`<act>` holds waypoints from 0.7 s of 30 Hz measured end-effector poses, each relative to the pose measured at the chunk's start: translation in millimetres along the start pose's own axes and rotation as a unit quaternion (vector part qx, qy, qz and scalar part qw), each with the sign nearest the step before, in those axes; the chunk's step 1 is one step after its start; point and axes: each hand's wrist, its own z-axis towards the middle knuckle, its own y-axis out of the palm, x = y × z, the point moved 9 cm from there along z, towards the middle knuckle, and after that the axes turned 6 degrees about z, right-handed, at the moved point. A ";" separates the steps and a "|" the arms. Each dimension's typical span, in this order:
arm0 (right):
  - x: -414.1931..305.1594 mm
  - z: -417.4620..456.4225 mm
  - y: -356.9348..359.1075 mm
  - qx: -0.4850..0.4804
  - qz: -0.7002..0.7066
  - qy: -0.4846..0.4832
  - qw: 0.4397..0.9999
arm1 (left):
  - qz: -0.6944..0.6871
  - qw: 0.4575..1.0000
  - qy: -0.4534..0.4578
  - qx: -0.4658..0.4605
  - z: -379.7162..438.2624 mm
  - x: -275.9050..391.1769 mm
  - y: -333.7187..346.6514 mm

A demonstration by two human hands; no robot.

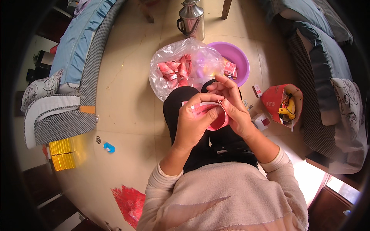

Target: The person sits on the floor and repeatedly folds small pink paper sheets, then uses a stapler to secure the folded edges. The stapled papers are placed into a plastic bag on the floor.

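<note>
Above my lap, a pink printed paper sheet (pixel 218 122), patterned like a banknote, is bent into a loose loop. My left hand (pixel 193 119) grips its left part between thumb and fingers. At the loop's upper right edge, my right hand (pixel 235 111) pinches the paper between thumb and a finger; its other fingers are raised. Beyond my knees sits a clear plastic bag (pixel 162 53) holding several rolled pink papers (pixel 173 70). Partly behind the bag is a purple plastic basin (pixel 244 62) with stacked pink printed paper (pixel 230 68) inside.
A metal thermos flask (pixel 192 21) stands beyond the bag. Right of my knees are a red paper bag (pixel 270 99) containing a yellow tool (pixel 287 109), and a small white box (pixel 261 121). Sofas (pixel 86 63) flank both sides. Red plastic (pixel 130 205) and a blue object (pixel 109 147) lie left.
</note>
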 end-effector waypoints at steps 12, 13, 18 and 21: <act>11.0 -12.1 -6.5 0.037 0.046 0.097 0.994 | 0.146 0.984 0.096 0.045 4.2 13.6 -10.1; 15.5 -14.3 -7.8 0.053 0.081 0.118 0.988 | 0.130 0.986 0.096 0.039 4.6 12.9 -8.5; 13.1 -11.7 -5.3 0.039 0.090 0.095 0.991 | 0.090 0.992 0.085 0.031 5.5 11.3 -7.7; 12.9 -10.9 -4.4 0.039 0.103 0.087 0.990 | 0.082 0.993 0.076 0.032 6.3 10.5 -7.6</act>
